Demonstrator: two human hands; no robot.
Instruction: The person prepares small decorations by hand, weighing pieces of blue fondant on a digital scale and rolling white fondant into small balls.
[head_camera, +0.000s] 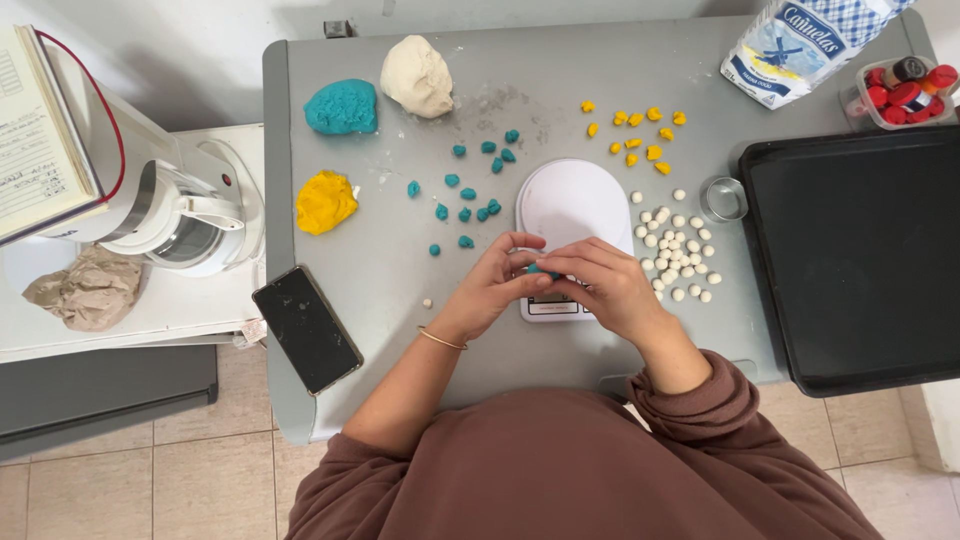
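A small teal dough piece (541, 268) is being pinched between the fingertips of both hands, the left hand (497, 283) and the right hand (603, 283) closed together around it so that only a sliver of teal is seen. The pinch is held right over the near edge of the white kitchen scale (572, 205), whose display is hidden under the fingers.

Left of the scale, a scatter of teal pieces (470, 190) is laid out already; right of it, a crowd of small white balls (675, 250); beyond its far right corner, a handful of yellow pieces (640, 135). So plenty has been portioned in all three colours. Much is judged left, though: further left of the scale, sizeable lumps remain, the teal lump (341, 106), the white lump (417, 75) and the yellow lump (325, 201). The black baking tray (860, 255), well to the right of the scale, is bare.
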